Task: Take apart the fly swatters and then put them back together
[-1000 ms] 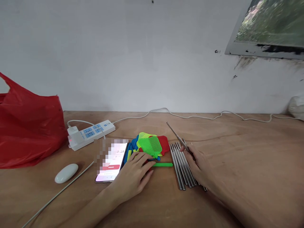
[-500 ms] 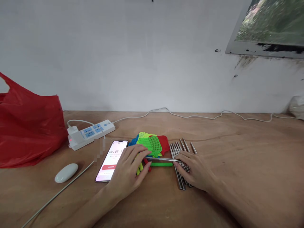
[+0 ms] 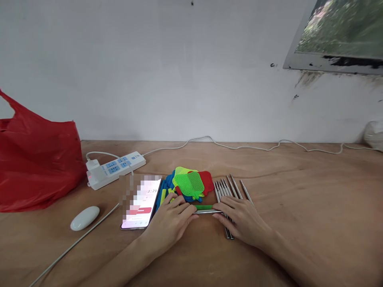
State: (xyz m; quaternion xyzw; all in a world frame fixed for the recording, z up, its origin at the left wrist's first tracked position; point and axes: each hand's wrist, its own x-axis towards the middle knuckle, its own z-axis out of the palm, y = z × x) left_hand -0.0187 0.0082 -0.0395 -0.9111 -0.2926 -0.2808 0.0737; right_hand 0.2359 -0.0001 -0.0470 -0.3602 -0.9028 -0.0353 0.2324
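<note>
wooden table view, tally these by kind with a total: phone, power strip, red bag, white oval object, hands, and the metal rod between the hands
Phone: 1
Power strip: 1
Red bag: 1
White oval object: 1
Hands (left hand, right hand): 2
Metal rod between the hands: 1
Total: 7

Dark digits read 3:29 on a lit phone between seven and eight o'clock, pixelation masking its nine-o'clock side, pale lettering on the red button at the digits' seven o'clock too small to read, tiny print beneath equally unclear
</note>
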